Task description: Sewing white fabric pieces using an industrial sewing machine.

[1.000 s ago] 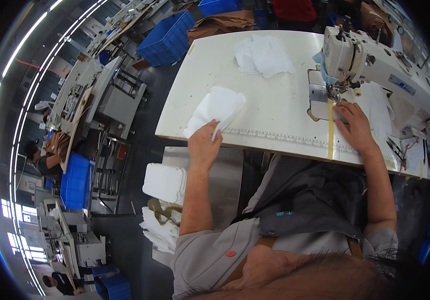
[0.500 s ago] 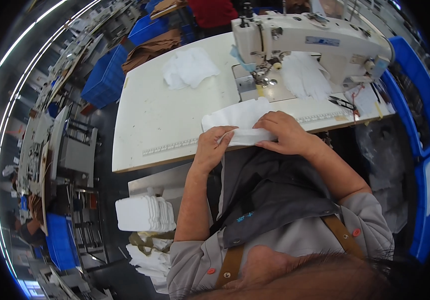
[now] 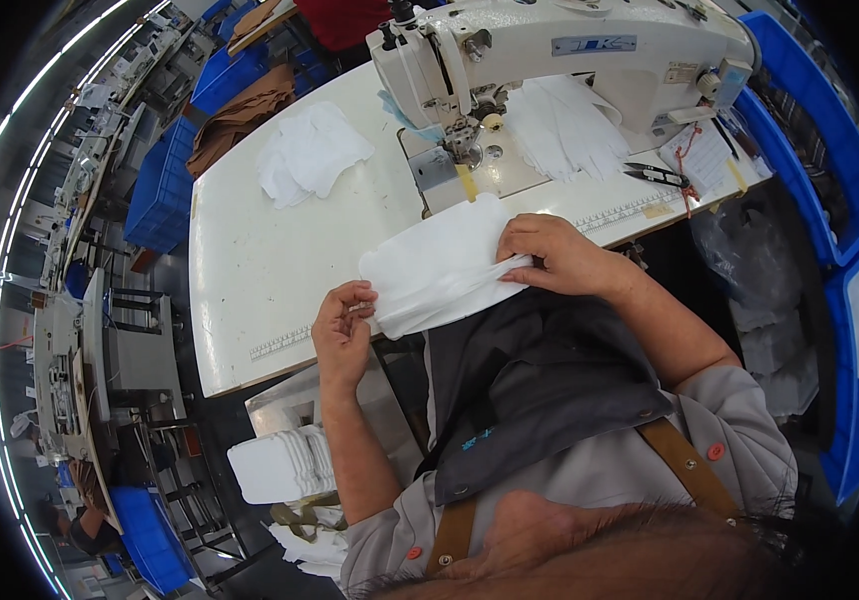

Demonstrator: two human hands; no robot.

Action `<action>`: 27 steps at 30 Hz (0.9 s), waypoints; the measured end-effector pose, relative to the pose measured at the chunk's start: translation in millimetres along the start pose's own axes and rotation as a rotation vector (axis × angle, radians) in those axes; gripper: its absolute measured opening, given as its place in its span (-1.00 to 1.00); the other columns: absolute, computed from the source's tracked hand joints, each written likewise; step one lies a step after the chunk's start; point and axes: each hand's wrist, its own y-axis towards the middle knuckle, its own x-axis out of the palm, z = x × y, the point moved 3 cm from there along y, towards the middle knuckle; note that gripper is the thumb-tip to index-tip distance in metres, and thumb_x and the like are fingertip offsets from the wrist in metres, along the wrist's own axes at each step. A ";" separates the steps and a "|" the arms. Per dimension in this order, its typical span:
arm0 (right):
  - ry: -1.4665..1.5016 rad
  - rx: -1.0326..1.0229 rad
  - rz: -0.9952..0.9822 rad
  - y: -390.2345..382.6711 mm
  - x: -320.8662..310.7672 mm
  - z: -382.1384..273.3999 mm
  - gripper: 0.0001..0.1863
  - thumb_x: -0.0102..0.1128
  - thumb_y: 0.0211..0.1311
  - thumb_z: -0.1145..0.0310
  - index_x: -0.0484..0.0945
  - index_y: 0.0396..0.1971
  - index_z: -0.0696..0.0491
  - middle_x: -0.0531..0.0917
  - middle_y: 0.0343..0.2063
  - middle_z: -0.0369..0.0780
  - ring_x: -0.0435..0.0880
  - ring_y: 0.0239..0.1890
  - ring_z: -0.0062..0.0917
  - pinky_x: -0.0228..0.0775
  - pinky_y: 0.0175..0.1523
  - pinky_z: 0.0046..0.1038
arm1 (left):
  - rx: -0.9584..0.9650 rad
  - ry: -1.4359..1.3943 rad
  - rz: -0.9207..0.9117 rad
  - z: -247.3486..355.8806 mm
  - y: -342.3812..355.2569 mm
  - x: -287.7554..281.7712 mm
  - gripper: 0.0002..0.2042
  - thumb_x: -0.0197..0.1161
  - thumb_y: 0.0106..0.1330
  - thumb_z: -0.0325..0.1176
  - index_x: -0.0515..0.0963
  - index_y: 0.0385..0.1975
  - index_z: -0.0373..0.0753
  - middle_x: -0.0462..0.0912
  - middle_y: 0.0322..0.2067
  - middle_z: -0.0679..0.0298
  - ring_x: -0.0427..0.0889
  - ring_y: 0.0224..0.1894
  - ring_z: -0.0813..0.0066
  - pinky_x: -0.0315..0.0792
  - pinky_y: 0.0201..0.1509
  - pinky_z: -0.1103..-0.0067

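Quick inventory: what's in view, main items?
Table: 1, white, centre
Held cloth: 1, white, table's front edge
Sewing machine: 1, off-white, table's right
Cloth heaps: 2, white, tabletop left, beside machine
Ruler strip: 1, white, along front edge
Snips: 1, black, table's right end
Paper: 1, white, beside snips
Stacked pieces: several, white, lower left
Bins: several, blue, both sides
Fabric pile: 1, brown, upper left
Left hand: 1, bare, cloth's left edge
Right hand: 1, bare, gripping cloth

Plain white cloth [image 3: 440, 265], off-white sewing machine [image 3: 520, 48], dark grey apron [image 3: 540, 375], blue crate [image 3: 158, 195], blurry fabric pile [image 3: 247, 118] probably plain brown
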 end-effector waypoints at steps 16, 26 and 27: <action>-0.347 -0.202 0.093 9.1 24.6 -36.4 -0.60 0.53 0.01 0.14 0.61 -0.21 -0.01 0.60 -0.23 -0.32 0.61 -0.11 -0.43 0.40 0.06 -0.30 | 0.493 0.646 0.076 33.1 -10.6 74.7 -0.66 0.59 0.05 -0.17 0.73 -0.21 -0.16 0.67 -0.25 0.30 0.62 -0.18 0.28 0.34 0.05 0.35; -0.116 -0.044 -0.015 27.5 20.2 -8.9 -0.75 0.24 0.40 0.13 0.63 -0.34 0.00 0.60 -0.40 -0.26 0.66 -0.24 -0.31 0.49 -0.13 -0.26 | 0.313 0.584 0.047 36.8 3.0 57.7 -0.85 0.40 0.35 -0.23 0.69 -0.26 -0.16 0.66 -0.40 0.33 0.59 -0.31 0.34 0.24 -0.14 0.42; -0.115 -0.044 -0.015 29.1 19.0 -7.8 -0.75 0.24 0.40 0.13 0.63 -0.34 0.00 0.60 -0.40 -0.26 0.66 -0.24 -0.31 0.49 -0.13 -0.26 | 0.292 0.602 0.062 33.1 2.8 52.5 -0.86 0.37 0.37 -0.25 0.68 -0.24 -0.16 0.65 -0.40 0.34 0.59 -0.31 0.35 0.24 -0.13 0.42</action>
